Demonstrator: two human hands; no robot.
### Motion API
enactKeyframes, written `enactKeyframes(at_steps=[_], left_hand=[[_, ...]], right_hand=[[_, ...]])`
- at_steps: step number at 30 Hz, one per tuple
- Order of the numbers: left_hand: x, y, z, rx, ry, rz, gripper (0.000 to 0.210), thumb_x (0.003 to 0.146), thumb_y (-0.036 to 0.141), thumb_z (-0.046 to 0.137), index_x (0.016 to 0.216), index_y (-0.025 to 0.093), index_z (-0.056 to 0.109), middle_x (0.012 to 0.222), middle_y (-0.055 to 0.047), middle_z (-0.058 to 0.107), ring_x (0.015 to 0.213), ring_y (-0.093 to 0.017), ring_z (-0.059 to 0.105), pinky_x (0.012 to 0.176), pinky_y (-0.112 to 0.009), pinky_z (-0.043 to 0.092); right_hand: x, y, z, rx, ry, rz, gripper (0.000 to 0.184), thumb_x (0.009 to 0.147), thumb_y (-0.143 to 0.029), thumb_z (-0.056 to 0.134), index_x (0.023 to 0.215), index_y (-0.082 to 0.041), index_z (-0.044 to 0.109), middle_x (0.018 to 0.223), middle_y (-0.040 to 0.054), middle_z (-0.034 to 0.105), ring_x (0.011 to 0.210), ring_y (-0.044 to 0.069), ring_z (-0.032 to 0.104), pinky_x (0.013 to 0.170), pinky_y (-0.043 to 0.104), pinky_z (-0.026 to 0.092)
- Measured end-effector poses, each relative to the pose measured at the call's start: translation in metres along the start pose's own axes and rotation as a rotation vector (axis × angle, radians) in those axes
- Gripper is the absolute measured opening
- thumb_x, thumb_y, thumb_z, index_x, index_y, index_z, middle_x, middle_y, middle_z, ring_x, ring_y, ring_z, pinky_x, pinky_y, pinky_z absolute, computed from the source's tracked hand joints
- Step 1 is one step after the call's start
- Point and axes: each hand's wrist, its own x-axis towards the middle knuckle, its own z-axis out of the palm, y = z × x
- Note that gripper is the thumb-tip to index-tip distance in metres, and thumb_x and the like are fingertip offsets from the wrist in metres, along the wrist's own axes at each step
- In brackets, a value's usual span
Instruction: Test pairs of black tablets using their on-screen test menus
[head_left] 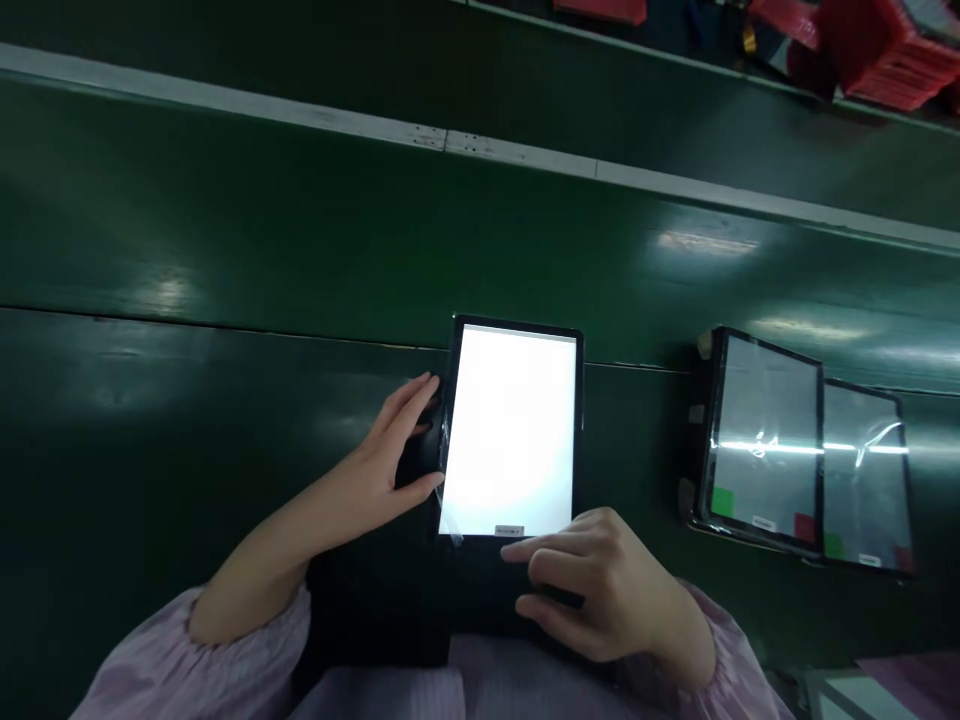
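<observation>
A tablet [514,430] with a bright white screen and a black frame lies in front of me on the dark green bench. A small grey label-like box shows at the bottom of its screen. My left hand [394,445] rests along the tablet's left edge, fingers apart, the thumb at the frame. At the lower right, my right hand [592,580] has its index finger stretched toward the bottom edge, with the other fingers loosely bent and nothing visible in them. Whether the fingertip touches the tablet, I cannot tell.
To the right, a tablet [769,430] with green and red corner squares lies raised on others, beside a similar tablet [866,470]. A pale strip [300,115] crosses the green bench [300,220]. Red stacked pieces [892,60] sit on the back shelf.
</observation>
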Motion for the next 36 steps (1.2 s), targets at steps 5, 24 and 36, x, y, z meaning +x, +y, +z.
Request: enactKeyframes(at_steps=[5, 24, 36], left_hand=[[-0.001, -0.004, -0.002, 0.025, -0.019, 0.022, 0.091, 0.094, 0.055, 0.070, 0.173, 0.042, 0.026, 0.182, -0.012, 0.019, 0.145, -0.041, 0.059, 0.107, -0.052, 0.062], [0.004, 0.006, -0.014, 0.008, -0.166, 0.006, 0.093, 0.097, 0.071, 0.062, 0.174, 0.046, 0.015, 0.184, -0.010, 0.012, 0.155, -0.045, 0.046, 0.118, -0.062, 0.052], [-0.002, 0.021, 0.007, 0.087, -0.053, -0.053, 0.087, 0.099, 0.052, 0.062, 0.174, 0.037, 0.019, 0.185, -0.010, 0.007, 0.166, -0.049, 0.018, 0.122, -0.072, 0.044]], right_hand=[[0.003, 0.008, -0.001, -0.168, 0.136, 0.105, 0.030, 0.114, -0.026, 0.053, 0.087, -0.021, 0.065, 0.110, 0.0066, 0.086, 0.046, 0.010, 0.067, 0.043, 0.025, 0.049], [0.002, 0.008, 0.008, -0.158, 0.175, 0.064, 0.035, 0.115, -0.025, 0.053, 0.083, -0.019, 0.065, 0.107, 0.0065, 0.087, 0.048, 0.009, 0.068, 0.043, 0.025, 0.047], [0.006, -0.001, 0.019, -0.109, 0.146, -0.037, 0.044, 0.115, -0.027, 0.052, 0.073, -0.021, 0.061, 0.100, 0.0015, 0.087, 0.044, 0.007, 0.062, 0.039, 0.028, 0.041]])
